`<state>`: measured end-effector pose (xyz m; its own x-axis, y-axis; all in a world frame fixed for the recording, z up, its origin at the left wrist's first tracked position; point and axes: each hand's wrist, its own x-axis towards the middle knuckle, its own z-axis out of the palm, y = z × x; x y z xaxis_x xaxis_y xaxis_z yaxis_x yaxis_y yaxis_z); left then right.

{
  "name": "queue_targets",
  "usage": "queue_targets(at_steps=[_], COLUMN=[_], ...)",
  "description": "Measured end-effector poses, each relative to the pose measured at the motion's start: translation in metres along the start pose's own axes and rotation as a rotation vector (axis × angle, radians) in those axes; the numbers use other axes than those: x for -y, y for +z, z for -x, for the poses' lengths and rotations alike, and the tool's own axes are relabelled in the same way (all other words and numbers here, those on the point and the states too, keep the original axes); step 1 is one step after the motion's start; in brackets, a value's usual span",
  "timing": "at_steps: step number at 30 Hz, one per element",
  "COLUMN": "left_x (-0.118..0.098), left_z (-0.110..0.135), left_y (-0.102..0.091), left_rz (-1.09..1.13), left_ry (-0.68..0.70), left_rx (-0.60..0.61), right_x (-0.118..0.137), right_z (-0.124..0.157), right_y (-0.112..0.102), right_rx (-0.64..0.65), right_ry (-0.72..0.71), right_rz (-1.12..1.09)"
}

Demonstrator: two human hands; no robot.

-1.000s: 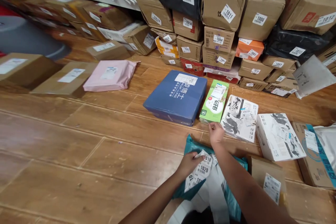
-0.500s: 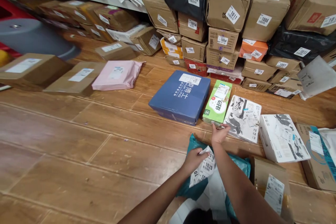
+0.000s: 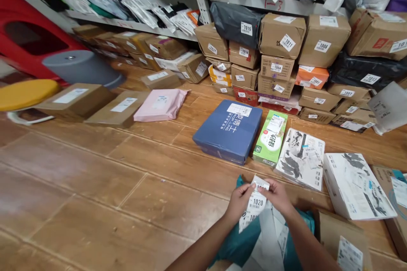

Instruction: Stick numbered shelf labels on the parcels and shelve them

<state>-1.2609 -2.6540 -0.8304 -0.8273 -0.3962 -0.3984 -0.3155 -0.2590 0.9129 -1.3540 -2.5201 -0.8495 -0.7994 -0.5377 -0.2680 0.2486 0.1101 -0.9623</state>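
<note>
Between both hands I hold a strip of white number labels (image 3: 256,203), with "1020" readable on it. My left hand (image 3: 240,200) pinches its left side, thumb near the upper end. At the strip's upper right, my right hand (image 3: 277,197) closes finger and thumb on it. A teal plastic parcel (image 3: 237,241) lies below the hands, partly covered by the white strip and my forearms. Just beyond them is a green box (image 3: 271,137) with a small "1017" label on its near side. A flat white box with black print (image 3: 300,156) sits to its right.
A blue box (image 3: 227,131) and a pink parcel (image 3: 160,105) lie left on the wooden floor. Numbered cartons (image 3: 276,67) are stacked under a shelf of bagged parcels. A white box (image 3: 358,186) and a brown carton (image 3: 343,237) are on the right. A yellow stool (image 3: 28,93) stands far left.
My right hand has left the green box's near side and come back to the label strip, now gripping it beside my left hand. The view has tilted up and swung left.
</note>
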Motion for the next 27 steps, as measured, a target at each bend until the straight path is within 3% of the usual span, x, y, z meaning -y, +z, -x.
queue_targets(at_steps=[3,7,13,18,27], left_x=[-0.004,-0.007,-0.011,-0.023,-0.034], left_z=[-0.005,-0.008,-0.003,-0.003,-0.009], left_y=[-0.002,-0.002,0.004,-0.006,-0.009], left_rz=[-0.008,0.027,0.0,-0.017,-0.058], left_ry=[0.047,0.007,-0.053,0.078,0.027], left_rx=[-0.02,-0.003,0.058,-0.037,0.12], right_x=[0.002,0.01,0.018,0.018,0.018], right_z=[0.004,0.002,0.005,0.012,0.017], right_y=[0.007,0.011,0.018,0.019,0.022], right_rx=[0.008,-0.005,-0.121,-0.11,-0.134], right_ry=[0.032,0.026,-0.014,-0.034,-0.058], right_rz=[-0.048,-0.086,-0.1,-0.025,0.045])
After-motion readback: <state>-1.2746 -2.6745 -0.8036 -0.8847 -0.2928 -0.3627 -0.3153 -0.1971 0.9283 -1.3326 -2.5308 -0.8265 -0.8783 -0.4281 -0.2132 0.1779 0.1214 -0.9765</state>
